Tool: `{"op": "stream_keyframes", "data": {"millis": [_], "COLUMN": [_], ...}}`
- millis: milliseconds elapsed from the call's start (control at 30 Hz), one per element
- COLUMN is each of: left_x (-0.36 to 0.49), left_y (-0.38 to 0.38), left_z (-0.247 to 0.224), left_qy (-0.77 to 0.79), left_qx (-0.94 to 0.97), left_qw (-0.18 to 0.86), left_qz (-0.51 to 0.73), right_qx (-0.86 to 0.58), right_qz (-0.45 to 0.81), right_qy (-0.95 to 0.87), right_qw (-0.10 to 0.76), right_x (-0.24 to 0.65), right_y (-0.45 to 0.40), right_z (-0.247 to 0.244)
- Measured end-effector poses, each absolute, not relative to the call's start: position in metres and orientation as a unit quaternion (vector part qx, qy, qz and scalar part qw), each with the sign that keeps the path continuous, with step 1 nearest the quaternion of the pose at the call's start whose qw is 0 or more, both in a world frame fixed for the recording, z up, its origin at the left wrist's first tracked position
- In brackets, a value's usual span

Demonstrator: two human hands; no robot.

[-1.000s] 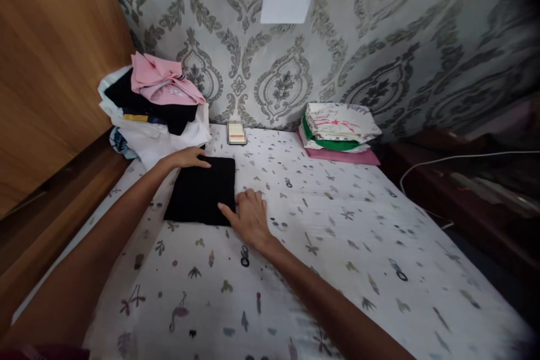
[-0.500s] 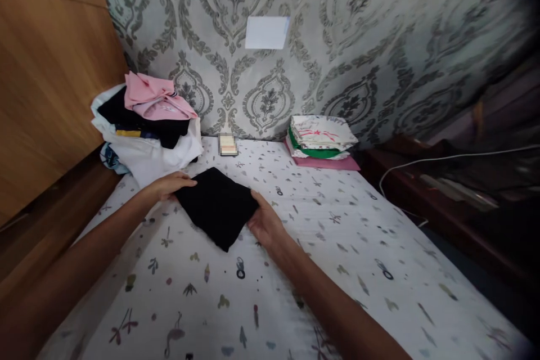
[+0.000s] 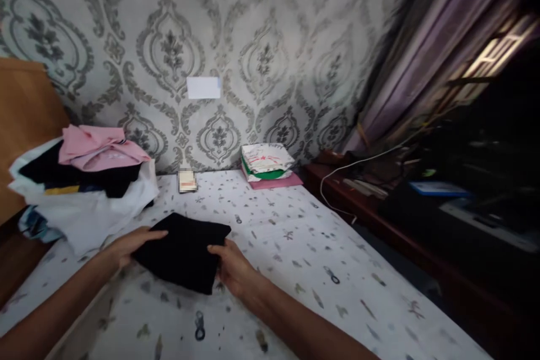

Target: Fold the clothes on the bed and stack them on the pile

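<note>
Here, your left hand (image 3: 130, 244) and right hand (image 3: 234, 268) grip black cloth (image 3: 181, 253) (fingers (image 3: 157, 234) pinching opposite sides) over the bed (image 3: 297, 261).

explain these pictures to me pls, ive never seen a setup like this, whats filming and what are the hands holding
There is no machine at work, just a person's two bare hands. The camera is worn on the head, so every picture looks forward and down from there. The left hand and right hand hold opposite sides of a folded black cloth. On the white patterned sheet are a loose clothes heap at left, topped with pink, a neat folded stack near the wall, and a small blurred item between them.
</note>
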State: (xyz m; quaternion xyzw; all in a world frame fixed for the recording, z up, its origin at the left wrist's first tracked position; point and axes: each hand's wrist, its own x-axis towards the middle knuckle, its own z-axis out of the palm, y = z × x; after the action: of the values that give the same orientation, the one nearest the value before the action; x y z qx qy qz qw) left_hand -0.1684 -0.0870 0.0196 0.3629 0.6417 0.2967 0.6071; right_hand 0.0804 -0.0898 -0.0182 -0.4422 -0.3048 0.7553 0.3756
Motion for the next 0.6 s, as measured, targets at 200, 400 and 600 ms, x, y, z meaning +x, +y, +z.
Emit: {"op": "stream_keyframes", "data": {"millis": [200,400,600], "left_x": [-0.090,-0.008,0.052], "left_y": [-0.100,-0.052,0.047], "left_z": [0.016,0.011,0.036], "left_qy": [0.583,0.549,0.476], "left_qx": [0.368,0.344,0.375], "left_qw": [0.622,0.663,0.638], "left_qz": [0.370,0.376,0.475], "right_qx": [-0.431,-0.417,-0.420], "right_qz": [0.733,0.709,0.608], "right_qy": [-0.359,-0.395,-0.505], "right_qw": [0.384,0.409,0.446], "right_x": [0.169,0.244,0.306], "right_y": [-0.080,-0.044,0.069], "right_z": [0.003,0.007,0.039]}}
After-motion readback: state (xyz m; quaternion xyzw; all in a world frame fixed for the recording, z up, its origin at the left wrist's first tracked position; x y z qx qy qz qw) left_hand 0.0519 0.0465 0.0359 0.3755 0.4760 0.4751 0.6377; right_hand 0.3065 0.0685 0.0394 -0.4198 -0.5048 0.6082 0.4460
